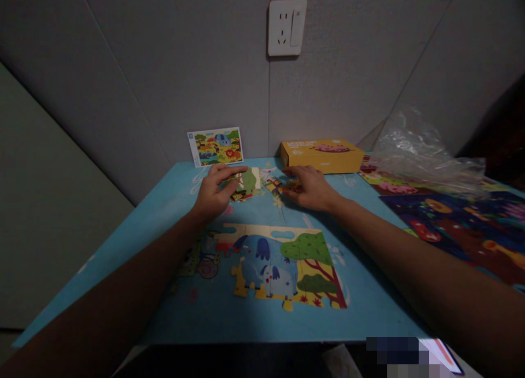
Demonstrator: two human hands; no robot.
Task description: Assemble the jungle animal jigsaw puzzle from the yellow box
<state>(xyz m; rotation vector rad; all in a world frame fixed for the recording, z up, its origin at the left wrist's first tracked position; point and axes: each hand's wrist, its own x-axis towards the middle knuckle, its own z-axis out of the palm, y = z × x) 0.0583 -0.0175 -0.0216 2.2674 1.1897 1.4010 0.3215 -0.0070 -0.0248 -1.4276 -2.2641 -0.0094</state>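
Note:
A partly joined jigsaw puzzle point(262, 263) with blue elephants and green trees lies flat near the table's front. Beyond it, my left hand point(217, 189) has its index finger and thumb around the edge of a green and cream puzzle piece point(250, 180), over a small pile of other pieces. To its right, my right hand point(309, 187) curls around several yellow-brown puzzle pieces point(293, 185); its palm side is hidden. Between the hands lie loose puzzle pieces point(271, 185). A picture card point(217, 147) of the animal scene leans against the wall at the back.
A yellow box point(324, 156) stands at the back right of the blue table point(151, 203). Crumpled clear plastic point(426, 153) rests over a dark, colourful puzzle point(459, 225) at the right. A wall socket point(287, 28) is above.

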